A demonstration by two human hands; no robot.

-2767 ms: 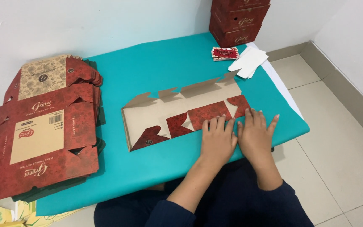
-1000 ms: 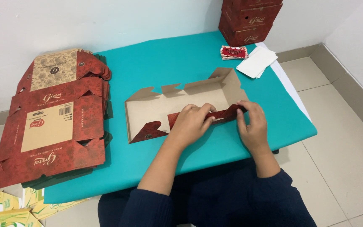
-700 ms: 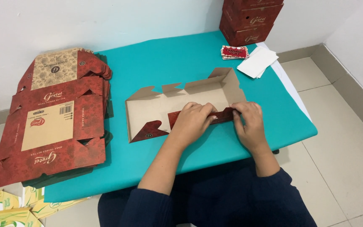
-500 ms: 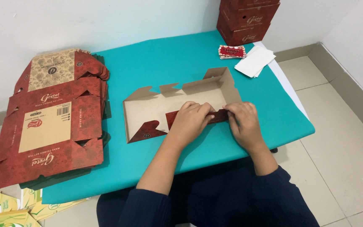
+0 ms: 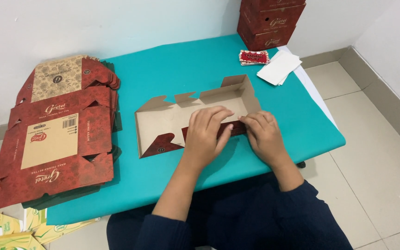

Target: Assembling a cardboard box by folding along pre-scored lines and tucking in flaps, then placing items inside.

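Both hands press flat on the near red wall of the half-folded box (image 5: 195, 115). The left hand (image 5: 207, 134) and right hand (image 5: 265, 136) hold nothing else. Pushing too hard could bend the flap crooked.

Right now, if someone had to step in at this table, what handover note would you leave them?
Left hand: palm down, pressing the near red flap of the cardboard box.
Right hand: beside it, fingers on the same flap near the right corner.
Box: middle of the teal table, brown inside facing up.
Done: back and right walls stand up.
Left: near side and left end lie flat, with loose flaps.
Flat box stack at the left; finished boxes at the far right corner, small red packet and white papers beside them.
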